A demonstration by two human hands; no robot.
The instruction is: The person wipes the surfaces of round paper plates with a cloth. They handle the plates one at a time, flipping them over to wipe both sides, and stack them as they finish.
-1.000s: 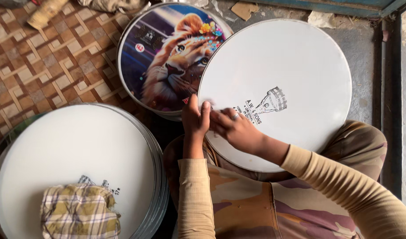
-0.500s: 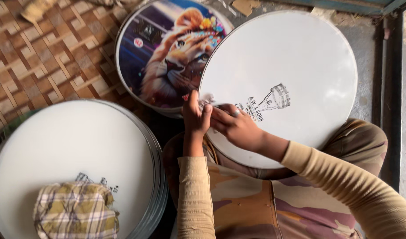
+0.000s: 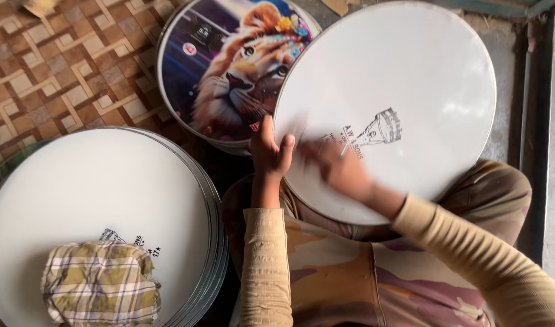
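While the white drumhead (image 3: 398, 79) rests tilted on the lap, the left hand (image 3: 270, 154) should grip its near rim firmly so the blurred right hand (image 3: 338, 169), fingers unreadable, rubs the skin evenly.

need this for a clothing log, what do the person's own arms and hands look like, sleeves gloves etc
Both arms wear long, close-fitting tan ribbed sleeves with cuffs ending at the wrists. The left hand and right hand are bare: no gloves, rings or watch visible, though the right hand is motion-blurred.
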